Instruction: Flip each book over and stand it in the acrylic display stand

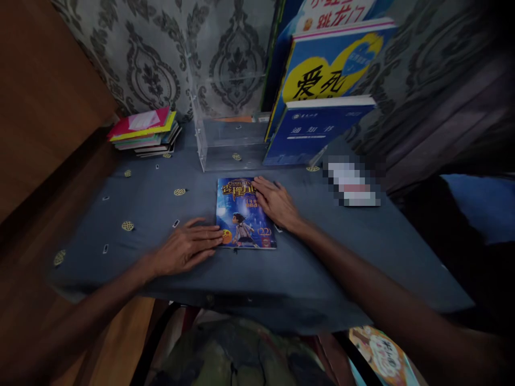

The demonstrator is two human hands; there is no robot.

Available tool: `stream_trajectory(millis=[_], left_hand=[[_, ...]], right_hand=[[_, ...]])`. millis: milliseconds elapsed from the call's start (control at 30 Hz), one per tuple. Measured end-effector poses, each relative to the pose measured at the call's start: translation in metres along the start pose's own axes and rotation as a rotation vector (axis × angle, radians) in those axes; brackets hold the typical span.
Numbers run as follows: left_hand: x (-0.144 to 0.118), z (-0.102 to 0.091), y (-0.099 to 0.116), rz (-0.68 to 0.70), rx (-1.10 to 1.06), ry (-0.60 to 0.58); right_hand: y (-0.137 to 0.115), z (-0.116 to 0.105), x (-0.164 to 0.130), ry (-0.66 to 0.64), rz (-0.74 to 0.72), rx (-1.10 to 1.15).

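A blue paperback book (241,214) with a cartoon figure and yellow title lettering lies flat on the cloth-covered table in front of me. At its lower left edge rests my left hand (191,244), fingers stretched out and the tips touching the cover. My right hand (277,201) lies over the book's upper right edge with the fingers extended, hiding part of the title. Neither hand grips the book; both press or rest on it from the sides.
Behind the book stands a clear acrylic rack (201,142), with several upright books (322,128) in its right part. A pile of books (142,131) sits at the back left. A blurred-out flat object (352,182) lies on the right. Another book (382,356) shows below the table's edge.
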State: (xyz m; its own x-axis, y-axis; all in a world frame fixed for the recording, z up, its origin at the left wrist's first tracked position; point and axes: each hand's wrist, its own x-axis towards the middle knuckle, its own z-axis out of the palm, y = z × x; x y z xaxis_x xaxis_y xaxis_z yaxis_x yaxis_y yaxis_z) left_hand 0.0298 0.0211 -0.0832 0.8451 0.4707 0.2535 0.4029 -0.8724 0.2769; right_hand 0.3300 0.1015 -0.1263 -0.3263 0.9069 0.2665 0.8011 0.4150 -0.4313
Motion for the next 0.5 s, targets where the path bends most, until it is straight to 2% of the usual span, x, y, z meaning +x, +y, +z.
stream_trajectory(millis=[100,200,367,500], left_hand=[[0.002,-0.005,0.009,0.02,0.002,0.012],[0.019,-0.007,0.006,-0.016,-0.041,-0.009],[0.077,0.009,-0.029,-0.048,-0.029,-0.027],[0.129,0.026,-0.059,-0.113,0.037,-0.07]], right_hand=[[0.006,0.0,0.001,0.017,-0.006,0.056],[0.017,-0.003,0.004,0.045,0.002,0.197],[0.034,-0.011,0.01,0.088,0.048,0.472],[0.037,-0.014,0.011,0.086,0.07,0.515]])
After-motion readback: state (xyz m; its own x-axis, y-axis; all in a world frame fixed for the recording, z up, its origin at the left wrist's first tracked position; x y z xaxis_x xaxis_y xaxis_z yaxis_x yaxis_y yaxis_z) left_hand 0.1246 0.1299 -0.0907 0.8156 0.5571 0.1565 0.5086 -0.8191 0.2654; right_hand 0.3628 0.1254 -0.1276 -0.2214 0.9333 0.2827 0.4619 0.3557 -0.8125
